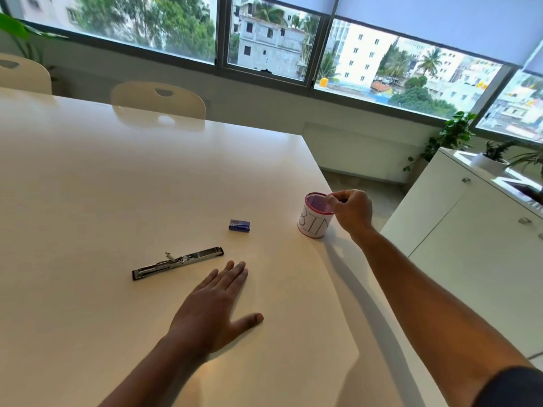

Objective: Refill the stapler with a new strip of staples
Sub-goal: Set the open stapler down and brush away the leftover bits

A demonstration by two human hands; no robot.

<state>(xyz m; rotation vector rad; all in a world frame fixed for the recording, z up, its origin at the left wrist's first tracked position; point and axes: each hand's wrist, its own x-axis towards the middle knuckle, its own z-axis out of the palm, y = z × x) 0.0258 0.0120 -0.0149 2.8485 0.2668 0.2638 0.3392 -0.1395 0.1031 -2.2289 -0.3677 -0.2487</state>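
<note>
The stapler (177, 262) lies opened flat on the white table (117, 177), its metal staple channel facing up. A small blue staple box (239, 225) sits to its right, further back. My left hand (217, 301) rests flat on the table, fingers apart, just right of the stapler and not touching it. My right hand (349, 211) hovers over the rim of a small mesh cup labelled "BIN" (316, 220), with fingertips pinched together. Whether anything is between those fingertips is too small to tell.
The table's right edge runs just past the BIN cup. Beyond it stands a white cabinet (470, 230) with potted plants (493, 160). Two pale chairs (158, 98) stand at the far side, under a wide window.
</note>
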